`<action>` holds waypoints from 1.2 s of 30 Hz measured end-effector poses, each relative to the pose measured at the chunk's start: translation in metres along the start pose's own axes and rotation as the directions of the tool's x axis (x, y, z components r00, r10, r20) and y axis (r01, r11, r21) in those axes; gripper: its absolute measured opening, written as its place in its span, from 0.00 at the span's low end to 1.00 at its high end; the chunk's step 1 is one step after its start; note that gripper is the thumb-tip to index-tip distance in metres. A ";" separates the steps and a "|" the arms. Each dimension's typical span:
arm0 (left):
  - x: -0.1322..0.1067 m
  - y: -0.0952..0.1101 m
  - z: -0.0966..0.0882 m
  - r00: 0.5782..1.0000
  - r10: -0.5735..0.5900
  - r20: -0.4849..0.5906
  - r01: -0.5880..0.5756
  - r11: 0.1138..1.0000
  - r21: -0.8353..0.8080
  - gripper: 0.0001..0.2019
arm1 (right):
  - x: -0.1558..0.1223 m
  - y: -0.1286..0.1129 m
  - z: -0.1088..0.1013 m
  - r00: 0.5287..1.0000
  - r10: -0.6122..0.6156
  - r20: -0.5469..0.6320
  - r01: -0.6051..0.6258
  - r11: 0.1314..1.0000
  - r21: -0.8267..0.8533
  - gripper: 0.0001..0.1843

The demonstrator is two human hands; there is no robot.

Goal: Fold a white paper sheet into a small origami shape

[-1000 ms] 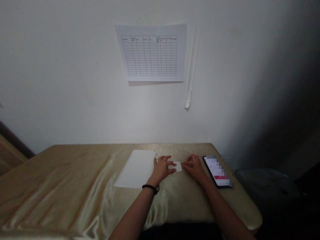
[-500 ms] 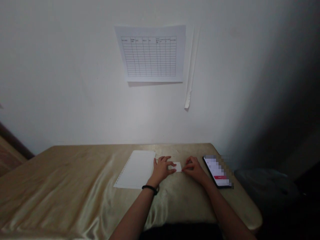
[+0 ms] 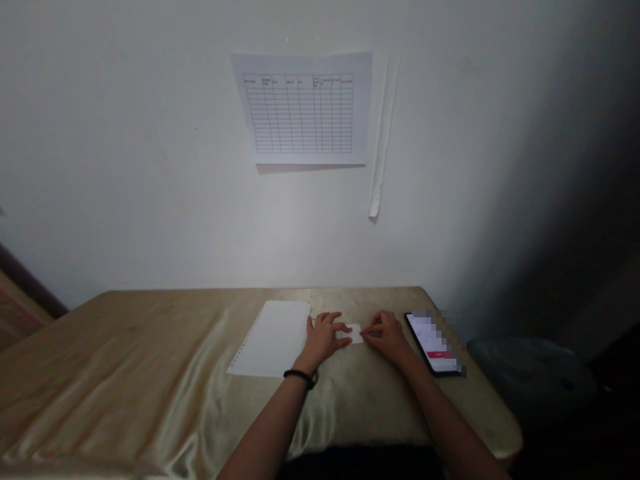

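Note:
A small white piece of paper lies on the gold satin cloth of the table. My left hand, with a black band at the wrist, rests flat on the paper's left part, fingers spread. My right hand sits at the paper's right edge with its fingers curled and pressed against it. Most of the small paper is hidden under the two hands.
A larger white sheet with punched holes lies just left of my left hand. A phone with a lit screen lies to the right of my right hand. A printed table sheet hangs on the wall. A dark rounded object stands at right.
My right hand has slid a little to the left along the small paper. The left hand stays where it was.

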State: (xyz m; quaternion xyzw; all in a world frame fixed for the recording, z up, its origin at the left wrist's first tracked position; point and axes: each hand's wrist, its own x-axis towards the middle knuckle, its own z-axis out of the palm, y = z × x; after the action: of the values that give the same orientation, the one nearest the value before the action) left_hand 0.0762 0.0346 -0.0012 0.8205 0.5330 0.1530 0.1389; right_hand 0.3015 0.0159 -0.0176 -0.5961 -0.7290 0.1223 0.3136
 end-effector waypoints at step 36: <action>-0.003 0.003 0.003 0.995 0.031 -0.098 -0.035 0.999 -0.035 0.14 | -0.007 -0.012 0.001 0.999 -0.048 -0.005 0.048 0.999 -0.015 0.14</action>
State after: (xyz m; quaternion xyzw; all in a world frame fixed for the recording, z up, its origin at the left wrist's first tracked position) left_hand 0.0787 0.0305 -0.0030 0.8180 0.5226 0.2049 0.1254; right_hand 0.2915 0.0066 -0.0138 -0.5811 -0.7431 0.1075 0.3139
